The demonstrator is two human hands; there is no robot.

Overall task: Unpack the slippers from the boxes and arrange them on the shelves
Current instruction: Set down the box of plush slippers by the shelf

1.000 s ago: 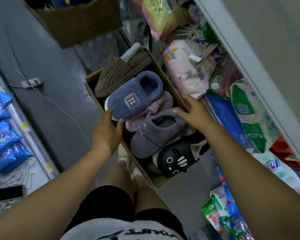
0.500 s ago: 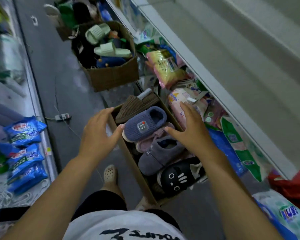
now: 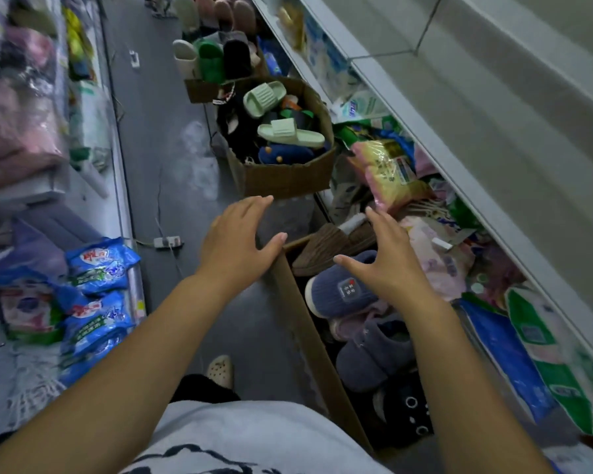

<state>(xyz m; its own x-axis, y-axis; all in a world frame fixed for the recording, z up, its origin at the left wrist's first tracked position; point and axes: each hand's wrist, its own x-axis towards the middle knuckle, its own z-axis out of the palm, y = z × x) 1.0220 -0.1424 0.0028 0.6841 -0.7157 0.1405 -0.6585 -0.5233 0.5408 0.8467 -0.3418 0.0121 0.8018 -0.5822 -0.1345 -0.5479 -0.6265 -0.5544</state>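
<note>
Both hands are released, fingers spread and straight, holding nothing. The left hand (image 3: pixel 240 241) hangs palm down over the floor, its thumb just beside the far corner of the long cardboard box (image 3: pixel 308 336); whether it touches the card cannot be told. The right hand (image 3: pixel 387 258) hovers over the box, above the far half of its load, thumb stretched toward the left hand.

The slippers lie in a row inside this box. A brown ribbed slipper (image 3: pixel 326 248) is at the far end, then a blue slipper (image 3: pixel 339 295) with a small square patch, a pink slipper (image 3: pixel 356 319) partly under it, a grey slipper (image 3: pixel 374 354) and, nearest the person, a black slipper (image 3: pixel 408 415) with white rings on it.

Further along the floor stands a second box (image 3: pixel 288 176), heaped with slippers, two pale green slides (image 3: pixel 281 131) on top. Beyond it a smaller box (image 3: pixel 202 90) holds white, green and black slippers upright.

The grey shelf (image 3: pixel 459 159) runs along the right, and below it lie packets, among them a yellow and pink packet (image 3: pixel 387 172). On the left are blue bags (image 3: pixel 100 265), and a power strip (image 3: pixel 166 241) lies on the floor. A foot in a cream clog (image 3: pixel 221 371) shows below the left arm
</note>
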